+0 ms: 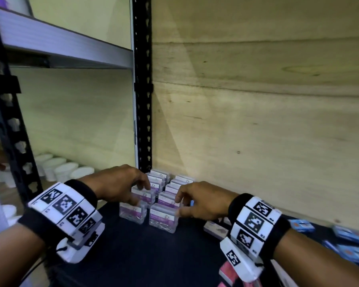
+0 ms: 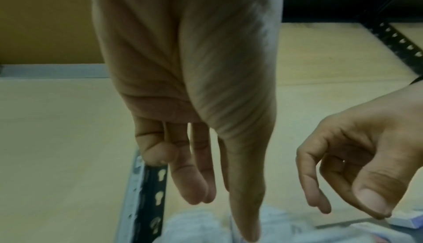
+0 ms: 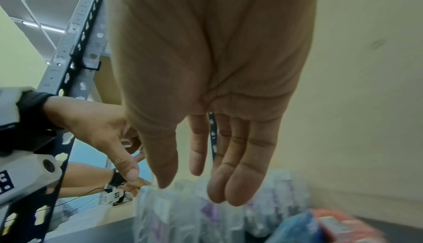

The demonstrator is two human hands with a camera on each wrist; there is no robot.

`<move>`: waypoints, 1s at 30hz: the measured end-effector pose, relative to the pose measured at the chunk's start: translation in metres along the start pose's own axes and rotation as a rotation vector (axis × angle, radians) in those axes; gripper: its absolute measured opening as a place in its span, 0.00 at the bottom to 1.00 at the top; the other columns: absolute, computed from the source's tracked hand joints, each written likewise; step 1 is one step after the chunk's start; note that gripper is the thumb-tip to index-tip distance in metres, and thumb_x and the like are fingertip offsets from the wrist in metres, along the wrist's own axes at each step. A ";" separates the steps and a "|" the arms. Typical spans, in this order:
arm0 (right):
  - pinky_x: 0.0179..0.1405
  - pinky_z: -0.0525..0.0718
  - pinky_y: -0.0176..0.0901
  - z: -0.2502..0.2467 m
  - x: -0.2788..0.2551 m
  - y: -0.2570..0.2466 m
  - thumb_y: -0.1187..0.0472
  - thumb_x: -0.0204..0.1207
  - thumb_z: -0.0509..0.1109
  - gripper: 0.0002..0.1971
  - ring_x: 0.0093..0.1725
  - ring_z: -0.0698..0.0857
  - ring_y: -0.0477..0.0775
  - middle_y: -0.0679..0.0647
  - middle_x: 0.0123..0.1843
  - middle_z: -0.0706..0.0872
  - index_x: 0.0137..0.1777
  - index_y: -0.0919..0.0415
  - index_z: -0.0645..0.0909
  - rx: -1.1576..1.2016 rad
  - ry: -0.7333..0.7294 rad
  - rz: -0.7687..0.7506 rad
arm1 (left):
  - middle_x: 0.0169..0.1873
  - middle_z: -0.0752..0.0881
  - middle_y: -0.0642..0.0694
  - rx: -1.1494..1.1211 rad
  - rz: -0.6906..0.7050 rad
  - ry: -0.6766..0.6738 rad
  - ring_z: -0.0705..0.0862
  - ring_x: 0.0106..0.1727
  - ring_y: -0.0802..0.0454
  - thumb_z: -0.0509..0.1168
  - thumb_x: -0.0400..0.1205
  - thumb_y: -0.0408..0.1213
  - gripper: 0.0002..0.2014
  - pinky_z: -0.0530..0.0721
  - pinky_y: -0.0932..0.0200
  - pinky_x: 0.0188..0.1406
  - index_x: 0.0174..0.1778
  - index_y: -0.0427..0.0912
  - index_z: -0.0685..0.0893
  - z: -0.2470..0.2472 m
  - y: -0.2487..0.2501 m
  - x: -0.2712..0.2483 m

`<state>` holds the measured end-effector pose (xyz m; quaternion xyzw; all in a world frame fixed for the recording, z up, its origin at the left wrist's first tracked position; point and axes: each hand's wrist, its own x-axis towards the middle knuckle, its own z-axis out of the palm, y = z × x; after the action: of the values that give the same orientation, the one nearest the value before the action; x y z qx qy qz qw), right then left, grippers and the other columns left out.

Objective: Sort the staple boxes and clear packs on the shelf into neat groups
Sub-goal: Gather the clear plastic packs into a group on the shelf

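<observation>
The clear packs (image 1: 153, 200) stand in two rows at the shelf's (image 1: 133, 245) back left corner, the rows running away from the person toward the black post (image 1: 142, 100). The left hand (image 1: 120, 185) hovers over the left row, fingers loosely extended, tips at a pack's top edge; the wrist view shows no grip. The right hand (image 1: 201, 201) sits at the right row's near end, fingers relaxed and holding nothing, though contact there is unclear. Each hand is nearest its own row, so squaring the rows likely means pressing inward from both sides. Blue staple boxes (image 1: 348, 241) lie scattered well off to the right, nearer the right hand, still ungrouped.
</observation>
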<state>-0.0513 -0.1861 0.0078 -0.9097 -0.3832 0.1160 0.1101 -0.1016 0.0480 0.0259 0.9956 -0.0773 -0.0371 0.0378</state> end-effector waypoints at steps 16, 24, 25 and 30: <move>0.51 0.78 0.39 -0.042 -0.258 0.190 0.45 0.78 0.72 0.15 0.49 0.82 0.46 0.43 0.53 0.85 0.61 0.48 0.82 -0.033 0.105 0.643 | 0.50 0.86 0.61 0.071 0.523 -0.084 0.83 0.48 0.58 0.67 0.79 0.57 0.15 0.83 0.55 0.53 0.59 0.58 0.83 0.011 0.265 0.094; 0.60 0.81 0.42 -0.041 -0.351 0.262 0.48 0.78 0.72 0.11 0.56 0.84 0.48 0.44 0.55 0.85 0.59 0.47 0.82 -0.039 0.139 0.885 | 0.54 0.85 0.54 0.108 0.692 -0.162 0.82 0.53 0.52 0.67 0.79 0.57 0.17 0.82 0.53 0.55 0.60 0.55 0.83 0.032 0.396 0.120; 0.61 0.81 0.42 -0.041 -0.356 0.269 0.48 0.79 0.72 0.12 0.57 0.84 0.48 0.45 0.56 0.86 0.60 0.48 0.83 -0.038 0.138 0.893 | 0.54 0.85 0.54 0.116 0.699 -0.176 0.82 0.53 0.51 0.67 0.80 0.57 0.17 0.81 0.54 0.53 0.60 0.54 0.83 0.035 0.410 0.123; 0.58 0.79 0.39 -0.044 -0.354 0.294 0.50 0.78 0.73 0.14 0.58 0.83 0.48 0.46 0.62 0.85 0.63 0.49 0.83 -0.016 0.133 0.884 | 0.57 0.85 0.53 0.161 0.712 -0.199 0.83 0.55 0.50 0.65 0.80 0.60 0.22 0.82 0.52 0.53 0.65 0.53 0.81 0.050 0.451 0.133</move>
<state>-0.0818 -0.6475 0.0098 -0.9924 0.0496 0.0901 0.0674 -0.0423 -0.4210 0.0041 0.8977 -0.4246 -0.1118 -0.0375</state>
